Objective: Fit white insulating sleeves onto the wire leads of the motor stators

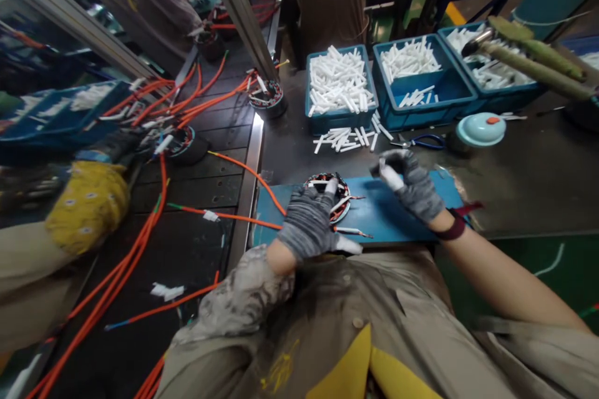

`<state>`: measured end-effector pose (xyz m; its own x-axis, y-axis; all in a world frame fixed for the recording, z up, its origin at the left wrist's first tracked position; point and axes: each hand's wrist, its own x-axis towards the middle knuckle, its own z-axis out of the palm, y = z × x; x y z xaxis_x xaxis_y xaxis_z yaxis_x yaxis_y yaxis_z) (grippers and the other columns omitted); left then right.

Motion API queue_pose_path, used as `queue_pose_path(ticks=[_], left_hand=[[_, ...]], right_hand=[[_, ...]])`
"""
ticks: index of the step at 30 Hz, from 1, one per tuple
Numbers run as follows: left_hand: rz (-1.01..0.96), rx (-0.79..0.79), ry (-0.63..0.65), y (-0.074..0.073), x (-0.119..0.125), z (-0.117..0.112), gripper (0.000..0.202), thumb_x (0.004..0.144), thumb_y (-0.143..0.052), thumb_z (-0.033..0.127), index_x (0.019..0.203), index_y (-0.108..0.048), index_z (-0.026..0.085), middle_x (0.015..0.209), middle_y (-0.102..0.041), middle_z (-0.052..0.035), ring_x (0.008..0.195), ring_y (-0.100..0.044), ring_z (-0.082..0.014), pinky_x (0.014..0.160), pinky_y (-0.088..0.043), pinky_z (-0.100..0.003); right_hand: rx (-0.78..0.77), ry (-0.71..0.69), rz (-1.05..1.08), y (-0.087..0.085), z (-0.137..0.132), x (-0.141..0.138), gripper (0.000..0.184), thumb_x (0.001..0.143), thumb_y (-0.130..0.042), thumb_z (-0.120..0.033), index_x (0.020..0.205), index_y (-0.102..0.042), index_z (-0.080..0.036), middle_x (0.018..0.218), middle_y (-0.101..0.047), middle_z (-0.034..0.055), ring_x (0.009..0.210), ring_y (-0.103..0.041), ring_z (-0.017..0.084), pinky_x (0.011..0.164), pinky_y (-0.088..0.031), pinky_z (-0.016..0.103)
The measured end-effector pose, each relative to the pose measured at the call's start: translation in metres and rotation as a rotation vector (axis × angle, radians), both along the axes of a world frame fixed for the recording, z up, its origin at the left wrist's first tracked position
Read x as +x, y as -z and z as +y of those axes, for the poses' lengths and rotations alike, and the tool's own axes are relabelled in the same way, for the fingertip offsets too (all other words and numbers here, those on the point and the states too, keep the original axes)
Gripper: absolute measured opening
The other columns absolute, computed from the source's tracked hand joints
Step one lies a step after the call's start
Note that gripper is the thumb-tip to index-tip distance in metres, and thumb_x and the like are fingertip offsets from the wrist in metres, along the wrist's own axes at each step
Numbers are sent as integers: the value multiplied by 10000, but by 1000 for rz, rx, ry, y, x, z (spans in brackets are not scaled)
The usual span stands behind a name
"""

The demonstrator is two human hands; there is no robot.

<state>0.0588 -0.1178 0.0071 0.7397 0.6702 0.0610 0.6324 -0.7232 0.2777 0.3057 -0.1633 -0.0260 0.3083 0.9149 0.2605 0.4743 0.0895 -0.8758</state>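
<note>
A round motor stator (347, 190) with copper windings, white sleeves and wire ends lies on a blue board (369, 199). My left hand (309, 218), in a grey striped glove with white-covered fingertips, grips the stator from its left side. One finger reaches over the rim, and the thumb lies along the near side. My right hand (412, 187), gloved alike, is raised over the board to the right of the stator. Its fingers are curled toward the white-covered thumb; whatever is between them cannot be made out. Orange-sleeved leads (253, 219) run left from the stator.
Blue bins (340, 118) of white sleeves stand behind the board, with loose sleeves (344, 139) before them. Blue-handled pliers (428, 142), a light-blue lidded container (481, 129) and a mallet (528, 65) are at right. A co-worker's yellow sleeve (88, 202) and more stators (266, 100) are left.
</note>
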Motion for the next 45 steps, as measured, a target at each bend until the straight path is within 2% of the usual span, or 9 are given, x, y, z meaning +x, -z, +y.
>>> queue_pose_path(ticks=[2, 5, 8, 20, 25, 28, 34, 42, 45], left_hand=[[-109, 13, 38, -7, -18, 6, 1166, 645, -798, 765, 1534, -446, 96, 1296, -686, -186, 1157, -632, -376, 1066, -480, -518], [-173, 141, 81, -4, -39, 9, 518, 892, -715, 485, 1328, -665, 210, 1173, -754, -99, 1089, -660, -299, 1026, -504, -453], [-130, 197, 154, 4, -44, 6, 283, 945, -668, 348, 1198, -743, 246, 1120, -785, -67, 1075, -669, -278, 990, -515, -448], [-2, 148, 120, 22, -34, 19, 333, 1026, -518, 311, 1276, -721, 226, 1028, -784, -96, 962, -686, -266, 913, -470, -442], [38, 128, 192, 22, -32, 20, 358, 1028, -482, 280, 1293, -711, 206, 1012, -781, -103, 918, -683, -265, 901, -472, -446], [71, 145, 186, 22, -32, 18, 382, 998, -519, 259, 1337, -690, 217, 1037, -774, -112, 930, -669, -285, 882, -477, -463], [228, 152, 209, 16, -33, 15, 411, 948, -588, 258, 1348, -683, 268, 1045, -763, -99, 1038, -621, -310, 890, -470, -473], [226, 174, 173, 20, -23, 15, 375, 979, -578, 277, 1338, -688, 280, 1083, -759, -102, 1055, -637, -308, 962, -462, -509], [113, 239, 111, 21, -26, 11, 374, 987, -583, 283, 1349, -675, 258, 1052, -766, -93, 983, -656, -275, 918, -473, -453]], right_hand=[[-47, -17, 22, -4, -25, -15, 227, 919, -650, -448, 1053, -668, -266, 1007, -758, 61, 914, -717, 238, 907, -584, 419], [-136, -30, 102, -1, -45, -25, 211, 874, -692, -425, 998, -712, -256, 1003, -775, 65, 914, -730, 247, 879, -596, 420], [-177, -52, 210, 6, -44, -24, 243, 854, -705, -430, 995, -733, -235, 1012, -786, 71, 931, -736, 257, 887, -596, 432], [-217, -225, 47, 1, -22, -17, 318, 865, -721, -549, 1036, -787, -290, 1001, -797, 53, 904, -719, 261, 883, -549, 425], [-594, -521, 343, -2, 0, -27, 598, 919, -482, -744, 807, -704, -200, 523, -622, 0, 426, -498, 133, 517, -452, 301], [-644, -523, 456, -4, 2, -32, 683, 949, -361, -765, 699, -649, -199, 390, -453, -43, 367, -409, 115, 544, -479, 307], [-394, -457, 246, -10, 5, -20, 429, 859, -704, -579, 1073, -718, -208, 861, -739, 26, 763, -653, 169, 753, -530, 306], [-450, -700, 172, 0, 27, -28, 489, 971, -492, -627, 1055, -689, -188, 674, -651, -13, 523, -534, 120, 540, -460, 267], [-356, -516, -29, 1, 38, -3, 505, 997, -425, -597, 1210, -677, -214, 907, -747, 44, 729, -668, 180, 723, -552, 330]])
